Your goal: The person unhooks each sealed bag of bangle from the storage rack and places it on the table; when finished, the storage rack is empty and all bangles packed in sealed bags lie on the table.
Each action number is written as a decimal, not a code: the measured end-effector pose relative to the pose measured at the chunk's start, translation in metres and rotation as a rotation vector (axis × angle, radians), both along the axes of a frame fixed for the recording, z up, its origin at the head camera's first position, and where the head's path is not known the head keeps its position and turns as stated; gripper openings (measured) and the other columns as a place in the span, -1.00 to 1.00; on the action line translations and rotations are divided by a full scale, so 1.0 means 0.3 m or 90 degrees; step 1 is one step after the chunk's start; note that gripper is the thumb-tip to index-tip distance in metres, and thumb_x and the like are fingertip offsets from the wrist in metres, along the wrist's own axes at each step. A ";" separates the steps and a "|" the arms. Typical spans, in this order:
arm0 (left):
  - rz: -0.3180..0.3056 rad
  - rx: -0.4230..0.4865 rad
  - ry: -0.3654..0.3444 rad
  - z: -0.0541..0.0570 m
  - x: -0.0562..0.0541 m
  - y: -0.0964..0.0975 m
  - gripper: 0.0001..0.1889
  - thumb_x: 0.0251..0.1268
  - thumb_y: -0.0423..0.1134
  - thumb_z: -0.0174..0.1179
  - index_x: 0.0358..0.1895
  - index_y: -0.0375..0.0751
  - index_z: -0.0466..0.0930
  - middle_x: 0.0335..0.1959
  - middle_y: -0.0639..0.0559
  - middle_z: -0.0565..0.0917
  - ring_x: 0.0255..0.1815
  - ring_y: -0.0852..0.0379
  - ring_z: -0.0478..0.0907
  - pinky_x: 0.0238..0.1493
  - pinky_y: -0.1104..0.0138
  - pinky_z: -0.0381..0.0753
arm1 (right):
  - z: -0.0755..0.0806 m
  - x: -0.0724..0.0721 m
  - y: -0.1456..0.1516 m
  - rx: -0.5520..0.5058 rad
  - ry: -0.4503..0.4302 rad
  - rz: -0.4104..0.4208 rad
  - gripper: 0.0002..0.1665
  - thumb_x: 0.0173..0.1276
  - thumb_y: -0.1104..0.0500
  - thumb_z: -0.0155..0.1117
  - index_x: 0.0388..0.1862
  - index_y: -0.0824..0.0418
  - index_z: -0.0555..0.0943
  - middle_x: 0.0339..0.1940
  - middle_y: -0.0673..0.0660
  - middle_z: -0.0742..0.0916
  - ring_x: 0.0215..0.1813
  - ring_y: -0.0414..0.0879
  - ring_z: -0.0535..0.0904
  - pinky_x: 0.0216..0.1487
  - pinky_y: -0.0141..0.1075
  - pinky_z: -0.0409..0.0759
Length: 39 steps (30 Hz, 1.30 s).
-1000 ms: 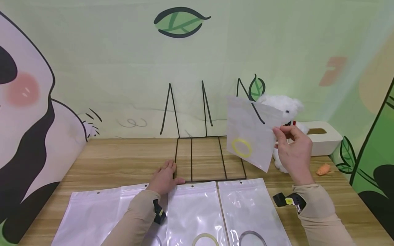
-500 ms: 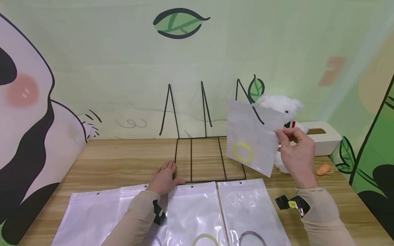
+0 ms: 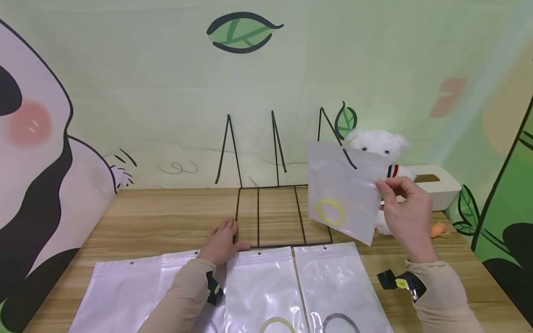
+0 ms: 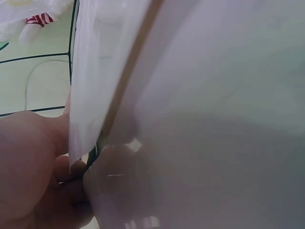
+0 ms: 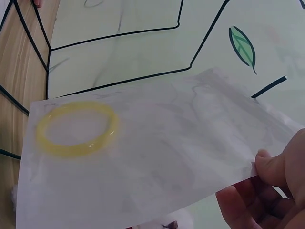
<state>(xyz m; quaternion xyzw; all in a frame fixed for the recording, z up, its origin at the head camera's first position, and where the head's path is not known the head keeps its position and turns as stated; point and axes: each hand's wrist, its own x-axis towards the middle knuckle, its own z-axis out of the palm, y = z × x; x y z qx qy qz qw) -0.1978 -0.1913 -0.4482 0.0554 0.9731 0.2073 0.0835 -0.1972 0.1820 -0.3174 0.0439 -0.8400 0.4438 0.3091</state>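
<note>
My right hand [image 3: 410,210] pinches the right edge of a frosted zip bag [image 3: 343,185] between thumb and fingers. A yellow ring [image 3: 331,212] shows in its lower part. The bag hangs from the right prong of a black wire rack [image 3: 305,222], and the prong's tip sticks out in front of its top. My left hand [image 3: 220,243] holds the rack's front left corner, fingers by the side bar and thumb along the front bar. In the left wrist view, a glossy bag [image 4: 200,143] covers much of that hand's fingers.
Several white zip bags [image 3: 264,282] lie along the front of the table, some with rings such as a grey ring [image 3: 341,317]. A white plush bear [image 3: 374,138], a white tissue box [image 3: 447,187] and a small orange object [image 3: 438,229] are at the right. A printed backdrop stands behind.
My right hand has moved down and to the right, drawing the bag's lower right corner with it. The bag's top has slid lower on the prong. My left hand has stayed on the rack.
</note>
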 end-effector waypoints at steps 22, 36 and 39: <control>-0.003 -0.001 0.004 -0.008 0.005 0.001 -0.13 0.28 0.09 0.21 0.40 -0.54 0.15 0.49 -0.37 0.06 0.53 -0.20 -0.09 0.47 -0.06 -0.06 | 0.014 0.070 0.043 0.004 -0.036 -0.008 -0.79 0.35 0.20 0.31 -0.23 0.37 0.62 -0.31 0.14 0.66 -0.45 -0.23 0.54 -0.55 -0.52 0.54; -0.015 -0.011 0.025 -0.003 0.005 -0.002 -0.14 0.27 0.09 0.23 0.38 -0.56 0.18 0.46 -0.41 0.12 0.52 -0.24 -0.04 0.45 -0.10 0.00 | 0.011 0.098 0.064 0.031 -0.017 -0.017 -0.84 0.32 0.25 0.34 -0.24 0.37 0.65 -0.36 0.22 0.70 -0.52 -0.24 0.53 -0.60 -0.55 0.48; -0.015 -0.011 0.026 0.000 0.004 -0.001 -0.14 0.28 0.08 0.22 0.39 -0.56 0.18 0.46 -0.41 0.12 0.52 -0.24 -0.04 0.45 -0.09 -0.01 | 0.014 0.106 0.065 0.034 -0.014 -0.016 -0.84 0.32 0.26 0.33 -0.25 0.38 0.64 -0.34 0.22 0.70 -0.50 -0.28 0.53 -0.58 -0.56 0.49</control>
